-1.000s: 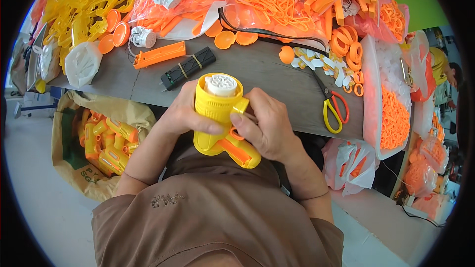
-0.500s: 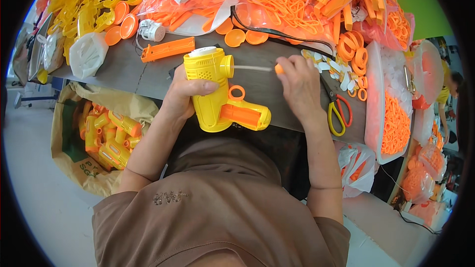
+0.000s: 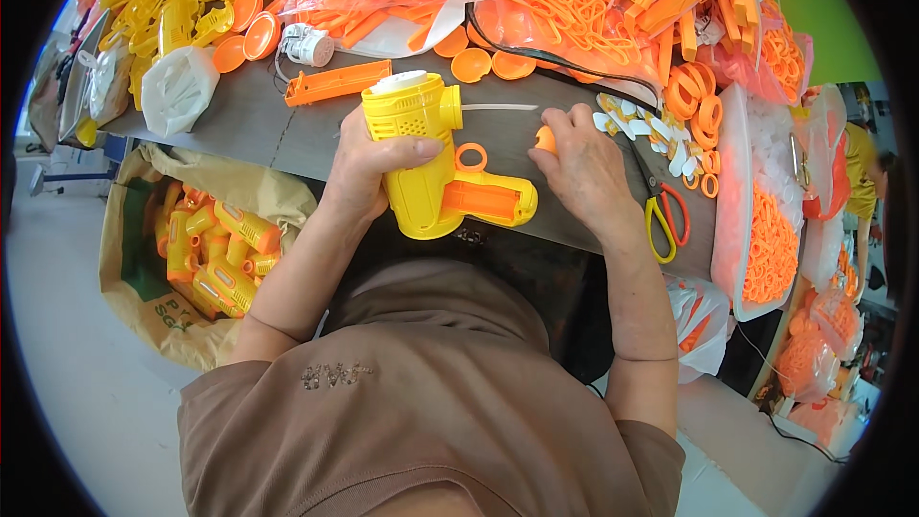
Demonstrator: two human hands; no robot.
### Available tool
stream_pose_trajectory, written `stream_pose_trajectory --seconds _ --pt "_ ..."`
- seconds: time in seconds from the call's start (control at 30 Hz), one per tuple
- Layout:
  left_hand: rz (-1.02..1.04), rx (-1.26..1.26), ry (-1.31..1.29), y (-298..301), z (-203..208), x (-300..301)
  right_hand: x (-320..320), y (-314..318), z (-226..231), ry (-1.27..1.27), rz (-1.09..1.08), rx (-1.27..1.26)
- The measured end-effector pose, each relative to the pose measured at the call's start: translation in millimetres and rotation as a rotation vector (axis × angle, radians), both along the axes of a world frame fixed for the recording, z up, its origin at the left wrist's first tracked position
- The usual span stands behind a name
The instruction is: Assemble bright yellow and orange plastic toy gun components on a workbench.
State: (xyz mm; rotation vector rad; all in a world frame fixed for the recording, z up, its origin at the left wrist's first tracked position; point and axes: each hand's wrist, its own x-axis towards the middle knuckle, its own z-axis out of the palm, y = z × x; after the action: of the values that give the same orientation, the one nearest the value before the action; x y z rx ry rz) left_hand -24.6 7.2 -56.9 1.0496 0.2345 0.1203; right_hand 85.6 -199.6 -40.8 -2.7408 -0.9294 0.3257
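Note:
My left hand [image 3: 364,161] is wrapped round the body of a yellow plastic toy gun [image 3: 424,187], its thumb across the front. A white round part [image 3: 398,82] sits in the gun's upper end. From the short side nozzle a thin white tube [image 3: 503,107] sticks out to the right. Lower down are an orange ring-shaped trigger [image 3: 470,156] and an orange-lined handle. Between the thumb and fingers of my right hand [image 3: 592,170] is a small orange piece [image 3: 546,140], just below the tube's free end and apart from it.
Scissors [image 3: 661,220] with red and yellow handles lie right of my right hand, near small white pieces [image 3: 661,139]. An orange battery case [image 3: 337,83] lies behind the gun. Orange parts pile up at the back. A paper bag [image 3: 134,258] of toy guns stands left, a clear bin [image 3: 729,182] right.
The orange piece in my right hand has come away from the tube's end and sits lower. The tube now points straighter to the right. My left hand keeps hold of the toy gun.

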Motion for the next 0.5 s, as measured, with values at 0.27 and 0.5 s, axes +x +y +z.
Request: stream_pose_trajectory --seconds 0.27,0.5 --pt "0.055 -0.005 -0.01 -4 3 -3 -9 -7 10 0.054 0.081 -0.07" --pt "0.071 -0.017 -0.012 -5 4 -3 -49 -39 10 0.045 0.235 -0.024"
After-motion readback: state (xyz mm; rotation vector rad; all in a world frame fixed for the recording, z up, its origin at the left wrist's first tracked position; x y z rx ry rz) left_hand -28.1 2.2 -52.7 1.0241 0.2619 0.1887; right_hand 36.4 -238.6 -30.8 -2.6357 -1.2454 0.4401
